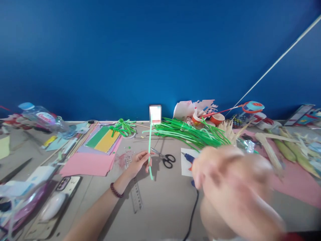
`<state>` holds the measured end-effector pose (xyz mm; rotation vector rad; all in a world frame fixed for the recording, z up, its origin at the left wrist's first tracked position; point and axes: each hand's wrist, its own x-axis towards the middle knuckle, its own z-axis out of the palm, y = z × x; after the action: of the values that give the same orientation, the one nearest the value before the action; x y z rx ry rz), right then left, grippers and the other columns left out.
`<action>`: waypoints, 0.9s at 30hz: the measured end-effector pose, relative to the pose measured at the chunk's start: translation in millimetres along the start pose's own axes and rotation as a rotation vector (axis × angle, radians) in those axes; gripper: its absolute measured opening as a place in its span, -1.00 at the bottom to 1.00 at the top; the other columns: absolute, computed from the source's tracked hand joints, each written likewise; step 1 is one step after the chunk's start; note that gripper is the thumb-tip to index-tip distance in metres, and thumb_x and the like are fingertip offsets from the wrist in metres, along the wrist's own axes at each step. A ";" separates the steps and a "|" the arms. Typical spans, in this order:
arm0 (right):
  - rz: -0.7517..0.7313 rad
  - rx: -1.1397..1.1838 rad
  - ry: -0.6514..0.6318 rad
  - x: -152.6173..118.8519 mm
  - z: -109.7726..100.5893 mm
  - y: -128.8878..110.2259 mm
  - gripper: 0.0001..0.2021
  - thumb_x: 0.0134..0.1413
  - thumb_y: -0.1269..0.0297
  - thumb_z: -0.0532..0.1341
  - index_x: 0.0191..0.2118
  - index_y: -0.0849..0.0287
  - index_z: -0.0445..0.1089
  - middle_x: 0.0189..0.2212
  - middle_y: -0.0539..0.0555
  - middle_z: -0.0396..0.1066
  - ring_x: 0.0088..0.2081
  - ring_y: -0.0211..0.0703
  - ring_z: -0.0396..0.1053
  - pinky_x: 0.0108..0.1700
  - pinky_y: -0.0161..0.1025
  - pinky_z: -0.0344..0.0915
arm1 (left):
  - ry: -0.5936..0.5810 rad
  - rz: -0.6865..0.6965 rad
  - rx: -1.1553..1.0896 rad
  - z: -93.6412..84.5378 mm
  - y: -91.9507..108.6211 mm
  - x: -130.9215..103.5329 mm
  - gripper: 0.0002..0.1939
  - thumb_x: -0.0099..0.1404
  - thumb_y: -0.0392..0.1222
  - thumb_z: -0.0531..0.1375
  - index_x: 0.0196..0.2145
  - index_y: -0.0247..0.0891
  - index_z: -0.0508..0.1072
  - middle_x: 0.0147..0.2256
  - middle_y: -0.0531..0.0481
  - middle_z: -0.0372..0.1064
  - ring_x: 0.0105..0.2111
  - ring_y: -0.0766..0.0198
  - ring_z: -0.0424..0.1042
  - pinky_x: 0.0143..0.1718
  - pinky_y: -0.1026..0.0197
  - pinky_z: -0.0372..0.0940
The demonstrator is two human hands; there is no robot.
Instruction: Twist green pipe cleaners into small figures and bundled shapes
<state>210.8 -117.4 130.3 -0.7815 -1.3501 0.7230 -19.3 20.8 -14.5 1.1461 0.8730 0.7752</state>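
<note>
My left hand [138, 163], with a beaded bracelet on the wrist, pinches a light green pipe cleaner [149, 142]. It stands nearly upright, with its lower end bent below my fingers. To the right of that hand lie black-handled scissors [168, 160]. My right hand [225, 167] is raised close to the camera and smeared by motion, so its fingers cannot be made out. Partly hidden behind it, a blue glue gun [188, 157] rests on a white sheet [185, 170]. A bundle of green pipe cleaners [190, 134] lies farther back.
Pink paper [87, 164] and coloured sheets [102, 139] lie at left, near a phone [67, 187] and a white mouse [53, 206]. A clear ruler [136, 195] lies by my left forearm. A black cord [194, 214] crosses the front. Corn cobs [283, 150] lie at right.
</note>
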 end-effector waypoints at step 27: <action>0.708 -0.044 -0.375 98.1 64.7 174.8 -0.67 -0.05 0.11 0.26 -0.18 0.19 0.37 -0.48 0.03 0.46 -0.64 -0.35 0.27 -0.70 -0.43 0.10 | -0.034 -0.059 -0.069 11.4 -6.6 -2.1 -0.51 0.13 0.05 0.25 -0.09 -0.36 0.43 -0.69 0.14 0.19 -0.72 0.51 0.06 -0.68 0.38 -0.13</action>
<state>154.0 66.0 43.7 -1.2228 -1.4199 1.4547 -9.7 12.5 -18.5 1.0657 0.8420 0.7304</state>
